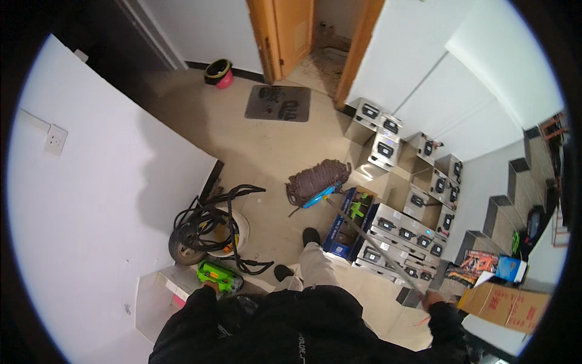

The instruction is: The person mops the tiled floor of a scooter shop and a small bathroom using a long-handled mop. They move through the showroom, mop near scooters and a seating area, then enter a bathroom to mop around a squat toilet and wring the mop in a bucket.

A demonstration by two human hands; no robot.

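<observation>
My right hand (433, 299) is closed round the end of a long pole, out at the right. The pole slants away to a mop (318, 182) with a brown yarn head and a blue frame, which lies on the floor ahead of my feet. At the lower left my left hand (210, 285) is closed at the near end of a bright green machine (219, 278) with dark parts; its fingers are partly hidden. Just beyond the machine, a tangle of thick black hose (209, 227) lies over a white bucket (241, 229) and a wheel (183, 249).
Several silver boxes with black handles (384, 150) stand along the right wall. A blue carton (339, 233) holds a green tool. Stairs (520, 182) and a cardboard box (506, 305) are at the right. A grey doormat (278, 103) and a pink bin (221, 74) lie near the wooden doorway (294, 33).
</observation>
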